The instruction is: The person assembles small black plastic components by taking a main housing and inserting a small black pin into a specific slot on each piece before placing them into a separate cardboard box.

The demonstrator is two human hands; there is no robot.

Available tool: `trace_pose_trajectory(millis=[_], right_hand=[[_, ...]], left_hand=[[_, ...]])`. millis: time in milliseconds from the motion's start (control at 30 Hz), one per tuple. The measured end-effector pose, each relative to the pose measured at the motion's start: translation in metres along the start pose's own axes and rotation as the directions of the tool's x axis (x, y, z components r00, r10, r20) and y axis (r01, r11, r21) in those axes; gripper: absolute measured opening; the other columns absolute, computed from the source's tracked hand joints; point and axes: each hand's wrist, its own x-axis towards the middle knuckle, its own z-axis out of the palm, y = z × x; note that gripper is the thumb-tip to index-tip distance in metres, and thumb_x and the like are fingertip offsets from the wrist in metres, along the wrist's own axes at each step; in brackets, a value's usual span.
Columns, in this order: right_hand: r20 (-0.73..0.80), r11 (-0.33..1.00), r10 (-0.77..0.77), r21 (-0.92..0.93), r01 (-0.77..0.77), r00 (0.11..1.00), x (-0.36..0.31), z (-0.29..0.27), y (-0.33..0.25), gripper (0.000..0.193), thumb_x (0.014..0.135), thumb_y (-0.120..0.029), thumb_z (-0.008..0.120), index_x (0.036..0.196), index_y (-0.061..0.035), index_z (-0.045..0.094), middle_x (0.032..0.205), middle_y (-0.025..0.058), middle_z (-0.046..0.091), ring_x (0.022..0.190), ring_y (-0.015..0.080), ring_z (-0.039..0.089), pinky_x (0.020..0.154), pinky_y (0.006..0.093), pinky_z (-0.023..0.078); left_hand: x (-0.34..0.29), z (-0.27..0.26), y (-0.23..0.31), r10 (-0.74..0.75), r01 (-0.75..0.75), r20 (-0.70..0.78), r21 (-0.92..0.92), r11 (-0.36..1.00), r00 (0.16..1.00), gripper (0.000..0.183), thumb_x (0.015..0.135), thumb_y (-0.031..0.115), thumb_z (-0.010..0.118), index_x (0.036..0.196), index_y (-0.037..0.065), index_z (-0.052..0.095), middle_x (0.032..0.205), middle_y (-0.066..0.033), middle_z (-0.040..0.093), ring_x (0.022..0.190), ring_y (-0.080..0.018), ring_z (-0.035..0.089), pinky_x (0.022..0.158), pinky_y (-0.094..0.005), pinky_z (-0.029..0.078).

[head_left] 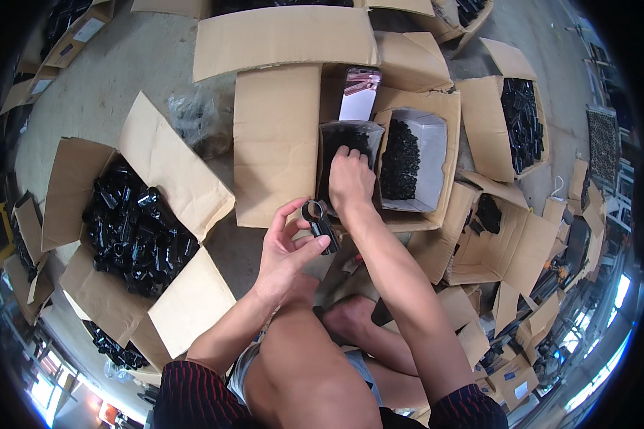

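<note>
My left hand [279, 250] is closed around a black tubular part with a ring-shaped end [322, 229]. It holds the part just in front of the cartons, with the ring tilted upward. My right hand [351, 179] reaches down into a small inner box holding tiny black pieces [350, 138]. Its fingers are curled, and the fingertips are hidden, so I cannot make out what they grip. To the right of that hand, a second inner box [431, 164] holds more small black pieces [401, 159]. Both inner boxes sit inside a larger cardboard box [449, 136].
A phone [358, 96] leans behind the inner boxes. At left, an open carton [75, 179] is heaped with glossy black parts [132, 229]. Another filled carton [483, 121] and a partly filled one [479, 261] stand at right. Clear plastic [197, 118] lies on the floor.
</note>
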Motion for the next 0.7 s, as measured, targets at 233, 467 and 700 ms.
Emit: trace_pose_trajectory(millis=[233,467,700], right_hand=[[-0.165,0.964,-0.037,0.253,0.078,0.986,-0.014,-0.002,0.008,0.02,0.086,-0.001,0.068,0.106,0.001,0.066,0.102,0.0204,0.069,0.098,0.0358,0.068,0.082,0.042,0.06],[-0.079,0.182,0.18,0.982,0.046,0.98,-0.097,-0.047,0.012,0.016,0.093,-0.009,0.075,0.104,0.0027,0.072,0.095,0.0088,0.076,0.081,0.0097,0.068,0.072,0.0252,0.055],[-0.057,0.134,0.285,0.991,0.019,0.957,-0.126,-0.058,0.013,0.009,0.091,-0.003,0.076,0.098,0.0023,0.072,0.088,0.0064,0.074,0.074,0.0057,0.063,0.065,0.0223,0.051]], left_hand=[[0.01,0.009,0.002,0.018,-0.024,-0.09,-0.074,0.997,0.996,0.072,0.086,-0.008,0.075,0.148,0.012,0.043,0.113,-0.0044,0.058,0.096,-0.0147,0.07,0.086,-0.029,0.059],[0.011,0.004,-0.002,0.063,-0.068,-0.059,-0.079,0.995,0.996,0.074,0.086,-0.009,0.074,0.15,0.012,0.042,0.116,-0.0053,0.059,0.098,-0.0141,0.069,0.087,-0.0288,0.058],[0.008,0.004,-0.006,0.084,-0.081,0.067,-0.049,0.996,0.994,0.077,0.088,-0.005,0.073,0.152,0.013,0.036,0.133,-0.0124,0.055,0.106,-0.0163,0.069,0.091,-0.0308,0.057]])
